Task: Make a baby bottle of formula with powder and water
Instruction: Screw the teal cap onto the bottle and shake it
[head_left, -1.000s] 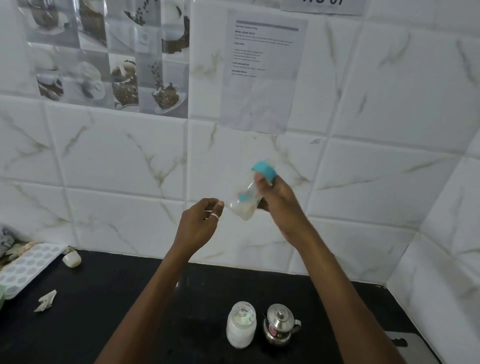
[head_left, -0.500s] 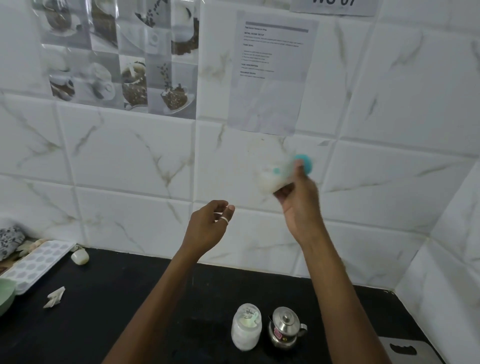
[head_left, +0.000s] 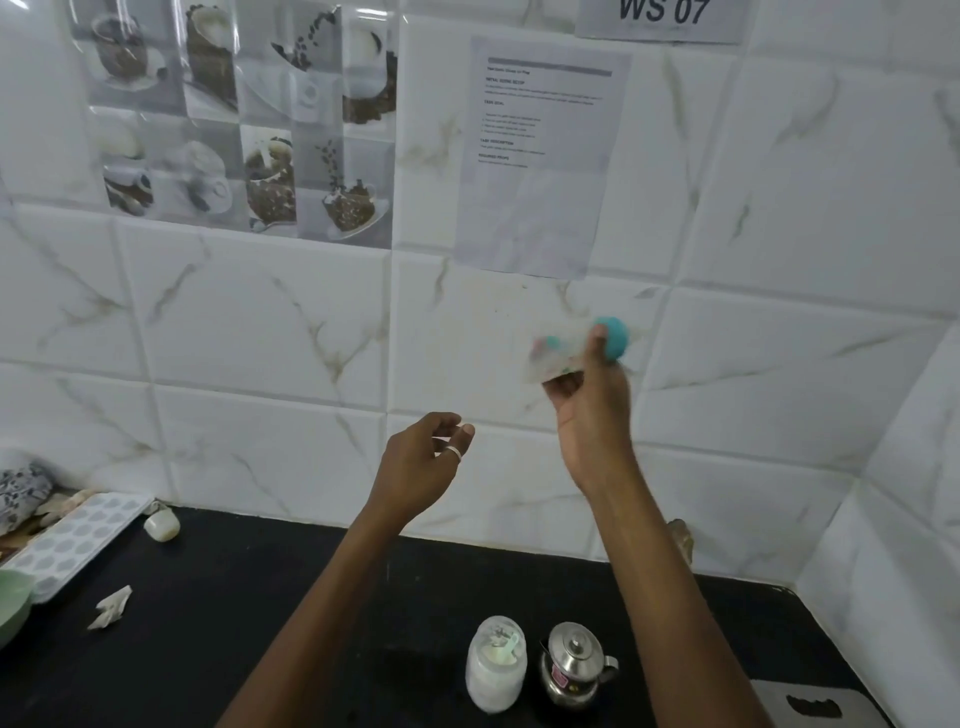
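My right hand (head_left: 589, 415) grips a clear baby bottle (head_left: 558, 353) with a teal cap, raised in front of the tiled wall. The bottle lies tilted with its cap to the right and is blurred by motion; whitish liquid shows inside. My left hand (head_left: 423, 460) hovers lower and to the left, fingers loosely curled and holding nothing, a ring on one finger. On the black counter below stand a jar of white powder (head_left: 496, 662) and a small steel kettle (head_left: 574, 665) side by side.
A white moulded tray (head_left: 78, 535), a green bowl's edge (head_left: 10, 603), a small white cap (head_left: 162, 525) and a scrap of paper (head_left: 110, 607) lie at the counter's left. A grey board (head_left: 815, 706) sits at the lower right. Tiled walls meet in a corner at right.
My right hand has swung the bottle up and to the right, tipping it more sideways, and it is now blurred. My left hand stayed in about the same place.
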